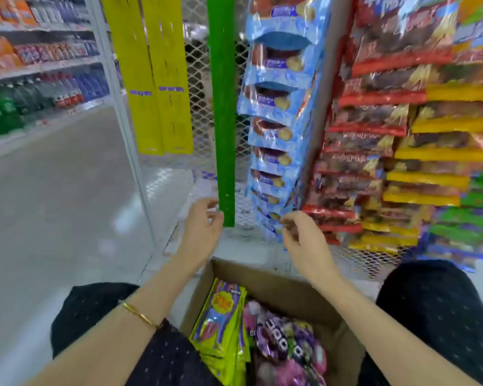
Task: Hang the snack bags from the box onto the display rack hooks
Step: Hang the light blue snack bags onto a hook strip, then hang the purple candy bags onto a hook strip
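Snack bags are lying packed in the open cardboard box between the person's knees, and none is being held. The left hand is pinching the bottom of the empty green hanging strip, while the right hand is raised, loosely curled and seemingly empty. The strip should be kept steady while one bag is being lifted by its top edge.
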A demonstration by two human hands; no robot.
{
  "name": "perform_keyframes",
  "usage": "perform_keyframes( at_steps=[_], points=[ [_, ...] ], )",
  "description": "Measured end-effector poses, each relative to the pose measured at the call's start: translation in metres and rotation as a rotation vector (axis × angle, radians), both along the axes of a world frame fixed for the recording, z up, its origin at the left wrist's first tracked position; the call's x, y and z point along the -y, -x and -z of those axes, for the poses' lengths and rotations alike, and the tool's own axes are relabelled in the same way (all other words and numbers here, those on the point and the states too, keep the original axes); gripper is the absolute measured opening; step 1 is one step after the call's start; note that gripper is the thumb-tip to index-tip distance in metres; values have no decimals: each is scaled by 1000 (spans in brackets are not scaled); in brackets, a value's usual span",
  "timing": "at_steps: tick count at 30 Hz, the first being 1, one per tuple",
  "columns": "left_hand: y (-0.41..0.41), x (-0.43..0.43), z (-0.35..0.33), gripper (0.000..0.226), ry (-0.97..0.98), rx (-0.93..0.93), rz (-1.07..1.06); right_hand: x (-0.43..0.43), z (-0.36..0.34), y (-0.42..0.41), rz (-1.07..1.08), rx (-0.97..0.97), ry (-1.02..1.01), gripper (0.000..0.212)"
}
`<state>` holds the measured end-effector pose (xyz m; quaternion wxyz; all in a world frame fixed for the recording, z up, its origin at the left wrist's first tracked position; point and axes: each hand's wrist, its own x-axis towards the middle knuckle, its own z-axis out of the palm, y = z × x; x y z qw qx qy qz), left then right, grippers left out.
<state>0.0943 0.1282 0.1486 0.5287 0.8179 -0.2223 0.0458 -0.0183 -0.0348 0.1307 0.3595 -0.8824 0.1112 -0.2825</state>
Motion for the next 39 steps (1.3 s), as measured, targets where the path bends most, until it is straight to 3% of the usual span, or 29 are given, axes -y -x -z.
perform_keyframes(
  at_steps=[4, 7, 12, 17, 24, 28, 34, 39],
  points=[
    [-8, -3, 51, 29, -275, -182, 126, 6, 81, 8, -73, -349, -7, 13],
    [-17, 5, 71, 27, -523, -197, 226, 11, 127, 11, -117, -559, -13, 18],
    [-33, 29, 78, 33, -929, -225, 510, 10, 170, -7, -156, -757, -120, 17],
    [-59, 23, 93, 36, -1146, -244, 613, 9, 208, -19, 34, -932, -351, 2],
    [-83, 11, 85, 27, -938, -327, 622, 2, 225, -32, 123, -989, -497, 8],
    [-78, -3, 78, 28, -842, -368, 520, -18, 229, -46, 52, -950, -465, 3],
    [-61, -22, 71, 20, -634, -467, 391, -20, 234, -33, 42, -931, -409, 23],
    [-56, -35, 65, 14, -524, -563, 299, -17, 231, -35, 14, -920, -366, 18]
  ],
)
